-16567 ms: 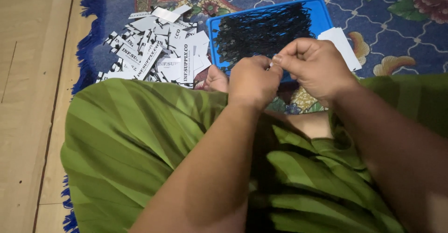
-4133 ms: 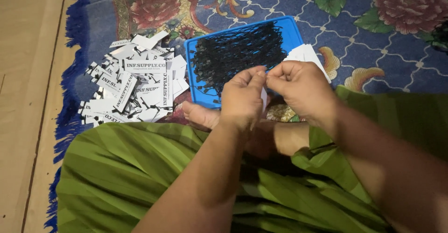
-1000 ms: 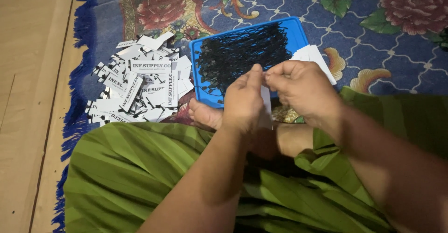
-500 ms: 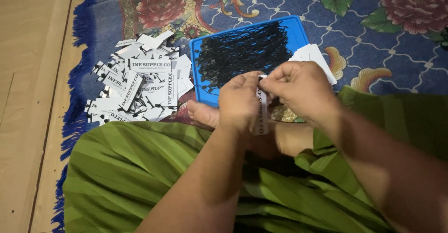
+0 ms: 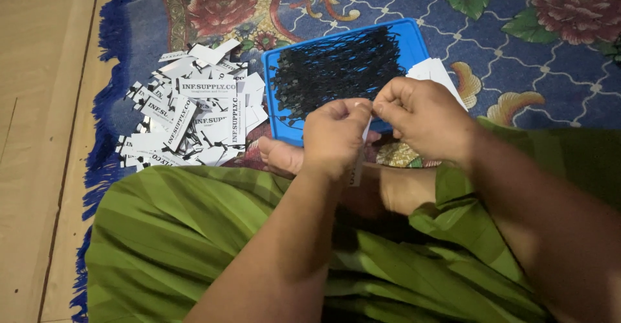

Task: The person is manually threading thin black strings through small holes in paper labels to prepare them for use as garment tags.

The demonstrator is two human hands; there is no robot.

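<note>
We sit cross-legged on a patterned blue carpet (image 5: 517, 44) with red flowers and a fringed edge, which lies on a pale wooden floor (image 5: 39, 103). Our green striped garment (image 5: 181, 232) fills the lower part of the view, with bare feet showing beneath our hands.

On the carpet ahead of us lies a blue tray (image 5: 414, 41), its inside covered by a heap of thin black strings (image 5: 336, 70). To its left, touching the tray's edge, sprawls a loose pile of white paper tags (image 5: 194, 119) with dark print. A smaller stack of white tags (image 5: 433, 74) lies at the tray's right corner, just behind our right hand.

Our two hands meet in front of the tray, above our feet. The left hand (image 5: 333, 138) is curled, thumb and fingers pinched together on the top of a single white tag (image 5: 356, 167), which hangs down below the hand. The right hand (image 5: 424, 119) is likewise closed in a pinch, its fingertips touching those of the left at the tag's top end. Whether a string runs between the fingers we cannot tell.
</note>
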